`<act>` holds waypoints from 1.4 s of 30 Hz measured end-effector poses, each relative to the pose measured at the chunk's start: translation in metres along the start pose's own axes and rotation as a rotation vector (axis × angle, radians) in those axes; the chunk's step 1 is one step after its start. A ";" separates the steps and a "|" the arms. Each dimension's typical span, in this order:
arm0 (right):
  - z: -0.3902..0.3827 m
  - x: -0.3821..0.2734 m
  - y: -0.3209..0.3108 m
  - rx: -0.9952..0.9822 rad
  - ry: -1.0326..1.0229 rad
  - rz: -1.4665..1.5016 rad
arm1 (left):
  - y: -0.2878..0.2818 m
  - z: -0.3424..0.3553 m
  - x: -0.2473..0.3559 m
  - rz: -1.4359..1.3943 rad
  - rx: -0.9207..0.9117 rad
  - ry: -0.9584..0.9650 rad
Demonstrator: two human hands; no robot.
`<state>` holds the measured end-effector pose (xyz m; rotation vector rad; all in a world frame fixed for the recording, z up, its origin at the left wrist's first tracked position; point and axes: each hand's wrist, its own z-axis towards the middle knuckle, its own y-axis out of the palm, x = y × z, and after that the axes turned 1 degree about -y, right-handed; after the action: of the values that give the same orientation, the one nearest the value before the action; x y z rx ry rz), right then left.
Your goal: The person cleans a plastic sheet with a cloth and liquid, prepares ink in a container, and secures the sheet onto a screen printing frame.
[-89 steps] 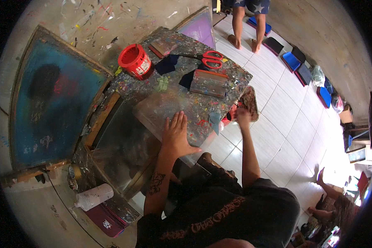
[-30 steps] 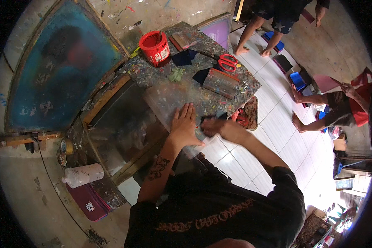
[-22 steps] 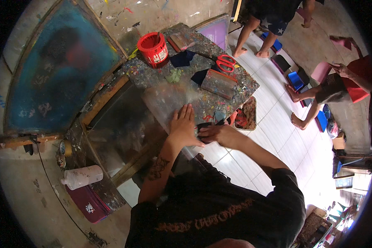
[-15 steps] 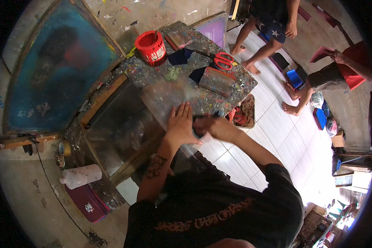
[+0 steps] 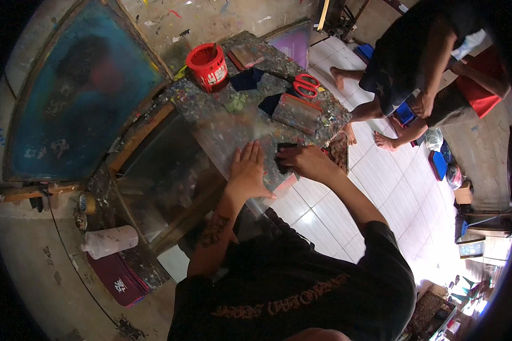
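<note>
Two hands, one left hand (image 5: 247, 170) and one right hand (image 5: 306, 163), meet one clear sheet (image 5: 216, 136) and one dark pad (image 5: 285, 146). One bench (image 5: 199, 105) carries one red bucket (image 5: 207, 71), one pair of scissors (image 5: 306, 79), two scrapers (image 5: 297, 113), two dark cloths (image 5: 247, 79) and one green rag (image 5: 236, 102). Two coloured screens, one blue screen (image 5: 82, 113) at left, one purple screen (image 5: 293, 44) far off, flank it. Near left: one bottle (image 5: 111, 241), one pouch (image 5: 116, 278). Far right: two people (image 5: 409, 57).

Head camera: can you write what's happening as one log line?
left hand: flat on clear sheet | right hand: holding dark piece, kind unclear | red plastic tub: on paint-spattered table
</note>
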<state>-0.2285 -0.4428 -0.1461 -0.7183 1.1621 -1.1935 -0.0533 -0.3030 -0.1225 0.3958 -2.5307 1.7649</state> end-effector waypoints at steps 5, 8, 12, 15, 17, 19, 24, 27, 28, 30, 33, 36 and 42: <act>0.007 -0.002 0.006 -0.174 -0.276 0.157 | -0.001 0.000 0.000 0.015 -0.022 -0.016; 0.009 -0.002 0.005 -0.187 -0.204 0.150 | -0.002 0.000 -0.001 0.006 -0.004 -0.006; 0.010 -0.002 0.000 -0.091 -0.348 0.135 | -0.003 -0.001 -0.001 0.005 -0.037 -0.010; 0.009 -0.003 -0.005 -0.081 -0.449 0.332 | -0.003 -0.001 -0.001 -0.005 -0.019 -0.012; 0.009 -0.004 -0.007 -0.179 -0.130 0.159 | -0.003 -0.001 -0.001 -0.012 -0.024 -0.004; 0.009 -0.005 -0.008 -0.179 -0.020 0.126 | -0.003 -0.001 -0.001 -0.012 -0.043 0.003; 0.010 -0.006 -0.011 -0.196 -0.278 0.277 | -0.004 -0.003 -0.002 -0.016 -0.023 -0.003; 0.008 -0.006 -0.011 -0.188 -0.005 0.063 | -0.004 -0.004 -0.002 -0.012 -0.003 0.010; 0.007 -0.005 -0.011 -0.116 0.132 -0.076 | -0.004 -0.003 -0.002 -0.011 -0.019 0.008; 0.005 -0.006 -0.010 -0.200 -0.084 0.080 | -0.004 -0.004 -0.001 0.002 -0.034 -0.003; 0.006 -0.007 -0.009 -0.172 -0.264 0.152 | -0.005 -0.003 -0.002 -0.010 -0.042 -0.007; 0.011 -0.008 -0.009 -0.287 0.098 -0.034 | -0.006 -0.003 -0.002 -0.024 -0.044 -0.010; 0.008 -0.013 -0.009 -0.229 -0.267 0.198 | -0.004 -0.004 -0.004 -0.005 -0.040 -0.021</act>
<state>-0.2237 -0.4336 -0.1314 -0.8843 1.1247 -0.7801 -0.0491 -0.3003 -0.1180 0.4200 -2.5726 1.7143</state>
